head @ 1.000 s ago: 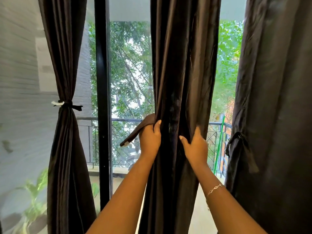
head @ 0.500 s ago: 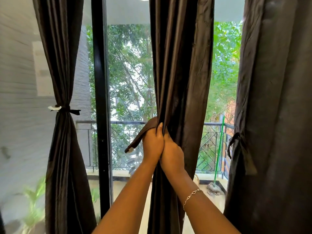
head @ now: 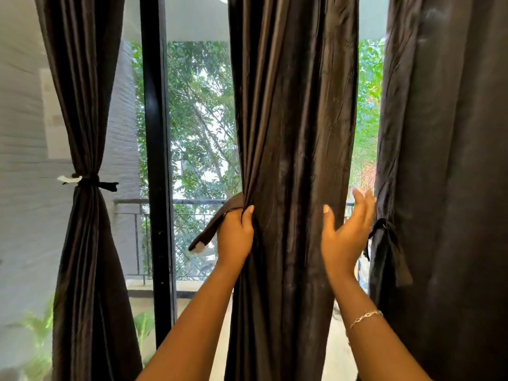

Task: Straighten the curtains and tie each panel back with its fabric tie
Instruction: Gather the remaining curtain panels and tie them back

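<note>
Head view: left hand (head: 236, 237) gripping curtain (head: 294, 133).

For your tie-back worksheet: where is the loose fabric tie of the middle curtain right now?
In the head view, the fabric tie sticks out left of the middle curtain, pinned under the left hand, with its end hanging in front of the balcony railing.
</note>
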